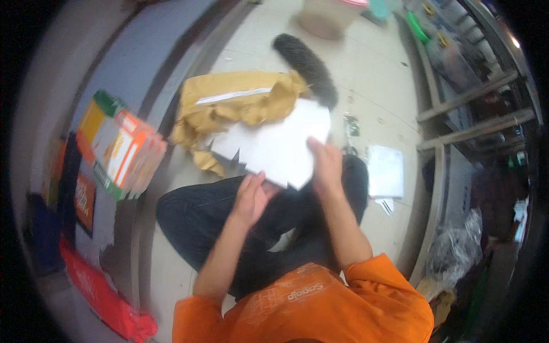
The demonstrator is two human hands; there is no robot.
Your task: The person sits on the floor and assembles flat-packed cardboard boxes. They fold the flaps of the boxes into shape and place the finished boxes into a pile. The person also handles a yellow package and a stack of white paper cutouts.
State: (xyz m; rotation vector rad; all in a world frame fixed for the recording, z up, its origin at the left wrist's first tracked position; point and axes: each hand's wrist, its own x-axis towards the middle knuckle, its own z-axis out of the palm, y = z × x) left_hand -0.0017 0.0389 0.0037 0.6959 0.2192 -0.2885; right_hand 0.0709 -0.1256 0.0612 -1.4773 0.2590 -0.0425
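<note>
Both hands hold a stack of white paper sheets (280,146) over the lap. The left hand (251,197) pinches the stack's lower edge, fingers curled; the right hand (327,166) grips its right edge, fingers closed over the top sheet. Just beyond the sheets lies torn brown wrapping paper (240,106) on the floor (377,86). Left of the sheets stands an orange and green box (123,148); its contents cannot be seen. Right of them lies a loose white sheet (386,171).

two hands (251,197), one white sheet (280,146), one carton (123,148)
</note>
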